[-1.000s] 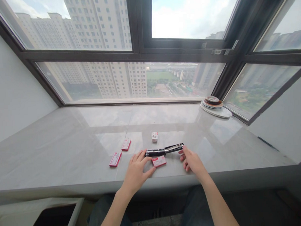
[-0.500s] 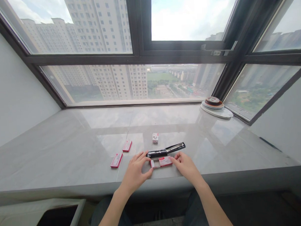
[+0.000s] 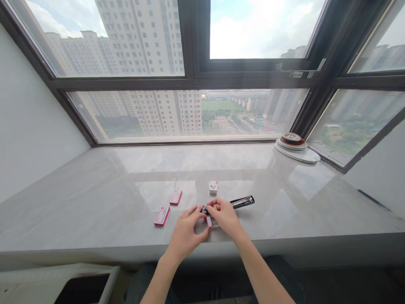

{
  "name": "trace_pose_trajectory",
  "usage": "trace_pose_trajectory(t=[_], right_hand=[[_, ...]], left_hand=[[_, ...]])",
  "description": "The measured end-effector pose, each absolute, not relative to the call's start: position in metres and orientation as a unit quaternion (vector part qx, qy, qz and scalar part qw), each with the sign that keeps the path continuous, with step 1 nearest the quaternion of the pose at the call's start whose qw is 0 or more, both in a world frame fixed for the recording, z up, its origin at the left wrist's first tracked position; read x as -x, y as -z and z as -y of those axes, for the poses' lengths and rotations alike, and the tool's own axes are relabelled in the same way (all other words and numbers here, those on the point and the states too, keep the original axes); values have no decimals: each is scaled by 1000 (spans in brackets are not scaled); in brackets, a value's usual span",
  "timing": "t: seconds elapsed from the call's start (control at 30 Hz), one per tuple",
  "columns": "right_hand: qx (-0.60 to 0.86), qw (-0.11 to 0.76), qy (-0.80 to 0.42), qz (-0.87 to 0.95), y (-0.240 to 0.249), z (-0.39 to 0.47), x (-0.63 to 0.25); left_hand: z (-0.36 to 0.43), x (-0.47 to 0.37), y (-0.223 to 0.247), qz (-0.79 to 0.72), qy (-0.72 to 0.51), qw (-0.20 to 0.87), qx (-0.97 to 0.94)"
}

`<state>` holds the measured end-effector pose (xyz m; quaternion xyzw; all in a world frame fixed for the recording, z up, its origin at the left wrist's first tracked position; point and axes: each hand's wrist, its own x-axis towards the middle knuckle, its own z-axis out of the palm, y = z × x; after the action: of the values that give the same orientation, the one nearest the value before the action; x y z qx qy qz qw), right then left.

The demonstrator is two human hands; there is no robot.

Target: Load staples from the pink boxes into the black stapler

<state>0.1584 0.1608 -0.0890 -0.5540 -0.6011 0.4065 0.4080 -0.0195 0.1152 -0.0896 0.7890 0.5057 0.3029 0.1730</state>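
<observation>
A black stapler [image 3: 242,202] lies opened out lengthwise on the stone ledge, its middle covered by my right hand [image 3: 224,217]. Bent fingers of that hand pinch together at the stapler's left end; whatever is between them is too small to make out. My left hand [image 3: 187,228] curves around the left end of a pink-and-white staple box [image 3: 209,222], thumb at its near side and fingertips by the stapler. Most of this box is hidden under my right hand. Two pink staple boxes [image 3: 162,216] [image 3: 176,197] lie to the left. Behind the stapler stands a small white box [image 3: 213,187].
The pale stone ledge [image 3: 124,208] ends at a front edge just before my wrists. A stack of plates [image 3: 297,148] sits in the far right corner against the dark window frame [image 3: 187,84]. Below on the left is a white surface with a dark panel [image 3: 81,291].
My right hand has left the right side of the staple box and moved left, over the box and onto the stapler's left end. My left hand stays in place. The view has shifted slightly.
</observation>
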Motion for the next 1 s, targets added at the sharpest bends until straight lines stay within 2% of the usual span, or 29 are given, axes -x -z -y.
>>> trace_pose_trajectory(t=[0.17, 0.33, 0.43, 0.7, 1.0], right_hand=[[524, 382, -319, 691, 61, -153, -161], [490, 257, -244, 796, 46, -137, -180], [506, 220, -222, 804, 50, -128, -192], [648, 247, -224, 684, 78, -107, -245], [606, 293, -297, 677, 95, -113, -238]], left_hand=[[-115, 18, 90, -515, -308, 171, -781], [-115, 17, 91, -513, -313, 171, -781], [-114, 19, 90, -505, -320, 172, -783], [-109, 18, 85, -541, -330, 173, -754], [-100, -28, 81, -574, -323, 128, -741]])
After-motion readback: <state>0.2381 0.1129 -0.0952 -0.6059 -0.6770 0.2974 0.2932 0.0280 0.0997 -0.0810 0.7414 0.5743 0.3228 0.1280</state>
